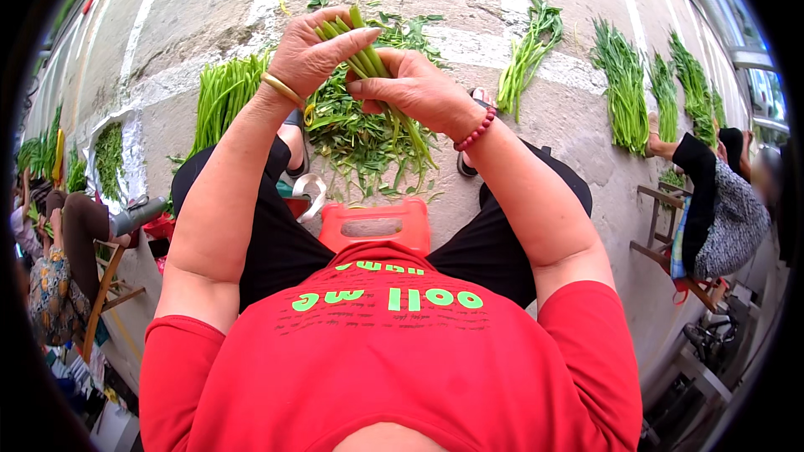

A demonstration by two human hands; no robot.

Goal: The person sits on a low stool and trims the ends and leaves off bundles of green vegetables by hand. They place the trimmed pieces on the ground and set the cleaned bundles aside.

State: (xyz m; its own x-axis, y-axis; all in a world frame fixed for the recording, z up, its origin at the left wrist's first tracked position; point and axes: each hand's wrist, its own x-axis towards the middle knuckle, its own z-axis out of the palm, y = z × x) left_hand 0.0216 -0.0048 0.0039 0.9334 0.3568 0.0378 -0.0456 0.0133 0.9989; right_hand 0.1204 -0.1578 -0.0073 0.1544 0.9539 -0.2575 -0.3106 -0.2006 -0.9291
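A small bunch of green leafy-vegetable stems (366,61) is held by both hands in front of me. My left hand (320,50), with a bangle at the wrist, grips the bunch near the stems' thick ends. Its lower part is in my right hand (418,86), which has a red bead bracelet at the wrist; thin ends hang below that hand. Under the hands, between my feet, lies a heap of loose green leaves (352,132). A thick pile of stems (225,97) lies to the left of the heap. Right of the heap, a loose leafy bunch (524,53) rests on the pavement.
A red plastic stool (377,216) shows between my thighs. Further right are several leafy bunches (622,88) and a person on a wooden chair (666,245). To the left are a white sack (133,157) with greens, seated people and a grey flask (139,216).
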